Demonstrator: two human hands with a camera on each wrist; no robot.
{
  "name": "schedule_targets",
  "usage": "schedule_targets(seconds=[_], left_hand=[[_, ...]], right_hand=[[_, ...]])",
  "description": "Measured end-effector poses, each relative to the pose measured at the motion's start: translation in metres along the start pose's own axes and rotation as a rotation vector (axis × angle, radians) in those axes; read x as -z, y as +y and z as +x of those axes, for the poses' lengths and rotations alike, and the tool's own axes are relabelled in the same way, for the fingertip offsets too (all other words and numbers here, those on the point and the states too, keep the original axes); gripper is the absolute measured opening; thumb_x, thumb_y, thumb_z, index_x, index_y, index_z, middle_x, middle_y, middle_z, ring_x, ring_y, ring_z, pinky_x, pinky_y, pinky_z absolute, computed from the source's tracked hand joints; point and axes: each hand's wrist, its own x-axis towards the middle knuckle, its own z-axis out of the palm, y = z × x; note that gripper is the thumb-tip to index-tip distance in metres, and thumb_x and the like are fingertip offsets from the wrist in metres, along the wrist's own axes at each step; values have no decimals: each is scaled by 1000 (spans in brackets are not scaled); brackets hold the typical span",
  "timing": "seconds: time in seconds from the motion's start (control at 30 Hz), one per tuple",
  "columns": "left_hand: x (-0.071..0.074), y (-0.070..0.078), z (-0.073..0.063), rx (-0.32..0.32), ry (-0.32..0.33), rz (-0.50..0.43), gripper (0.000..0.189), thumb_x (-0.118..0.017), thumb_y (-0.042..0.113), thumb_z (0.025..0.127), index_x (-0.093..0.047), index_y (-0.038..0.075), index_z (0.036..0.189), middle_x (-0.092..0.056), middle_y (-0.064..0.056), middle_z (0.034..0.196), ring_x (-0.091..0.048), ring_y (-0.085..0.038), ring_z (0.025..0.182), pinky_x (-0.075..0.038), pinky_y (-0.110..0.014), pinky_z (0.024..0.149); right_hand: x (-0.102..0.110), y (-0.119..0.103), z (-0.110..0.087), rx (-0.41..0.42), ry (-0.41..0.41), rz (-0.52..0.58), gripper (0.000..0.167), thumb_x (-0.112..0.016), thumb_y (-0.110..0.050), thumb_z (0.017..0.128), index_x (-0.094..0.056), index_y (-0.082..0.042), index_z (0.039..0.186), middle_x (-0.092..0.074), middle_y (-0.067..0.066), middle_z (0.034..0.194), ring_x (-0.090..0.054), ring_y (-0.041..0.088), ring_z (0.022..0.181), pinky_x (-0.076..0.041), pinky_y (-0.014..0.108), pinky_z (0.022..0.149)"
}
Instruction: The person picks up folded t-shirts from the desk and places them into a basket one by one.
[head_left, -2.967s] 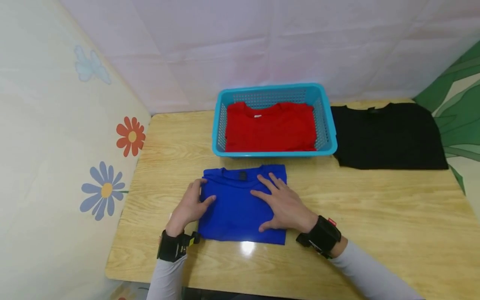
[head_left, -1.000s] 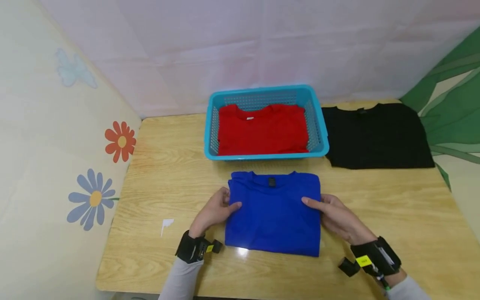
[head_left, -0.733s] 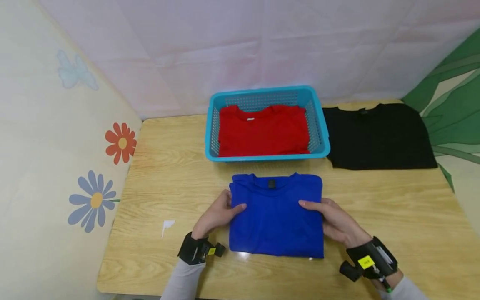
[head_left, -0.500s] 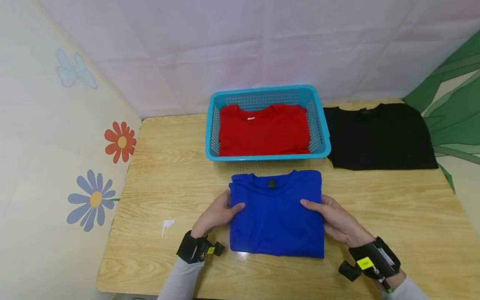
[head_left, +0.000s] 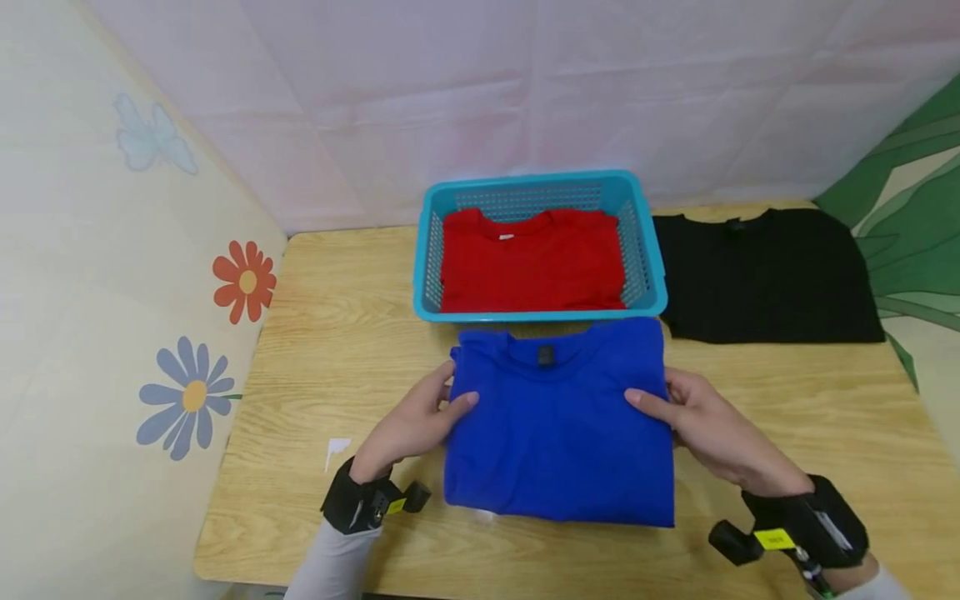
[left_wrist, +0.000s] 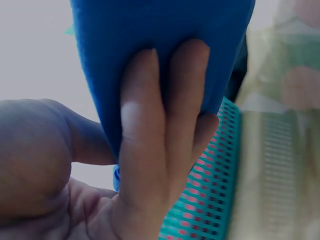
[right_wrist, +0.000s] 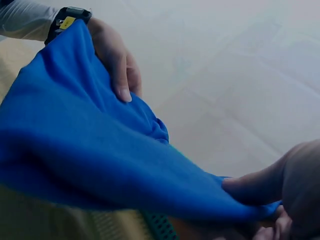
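A folded blue T-shirt [head_left: 562, 433], collar and dark neck label toward the back, is held up between both hands in front of the basket. My left hand [head_left: 412, 421] pinches its left side, thumb on top and fingers beneath. In the left wrist view, the fingers [left_wrist: 142, 130] lie along the underside of the blue cloth. My right hand [head_left: 720, 429] grips the opposite side the same way, its thumb [right_wrist: 255, 187] pressing on the cloth in the right wrist view. The shirt's back right corner overlaps the basket's front rim in the head view.
Behind the shirt stands a turquoise plastic basket [head_left: 540, 317] with a folded red T-shirt [head_left: 532, 267] in it. A folded black T-shirt [head_left: 772, 279] lies right of the basket. A small white mark [head_left: 337, 446] shows on the wooden table [head_left: 337, 317] at left.
Three seconds ago both hands lay on the blue T-shirt flat on the table. It was shifted right and gripped at its sides; since half a second ago it has risen toward the head camera.
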Motion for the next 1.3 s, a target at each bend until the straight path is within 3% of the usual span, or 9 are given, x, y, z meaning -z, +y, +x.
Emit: schedule_targets(seconds=[0.27,0.6,0.9,1.3], left_hand=[[30,28,-5,-69,-43,-120,59,-52,19,114,-27,22,168,-66,-24,141,-77,-37,109,-67,-49,72],[49,49,13,-97,13,-51,51,-51,18,114,-35,15,163,-73,-22,126,-79,-32,100,-66,-48,68],[65,60,29,-101,40,-4,48,-50,17,114,-36,8,160,-71,-25,121,-77,-33,99,-67,-48,69],[86,69,54,-37,7,-158,47,-45,20,116,-34,9,161,-66,-26,138,-73,-42,117,-65,-53,84]], right_hand=[[7,-27,4,60,11,-38,55,-45,-18,117,-26,11,159,-76,-2,128,-77,23,109,-66,45,84],[21,-57,17,84,51,-98,56,-45,-19,116,-26,9,161,-74,-7,129,-77,22,109,-66,43,85],[31,-76,35,41,56,-116,66,-49,-30,115,-22,3,165,-68,-5,136,-75,20,115,-64,44,92],[42,-96,56,65,76,-138,65,-50,-35,114,-28,4,162,-72,-4,131,-76,20,113,-65,45,91]])
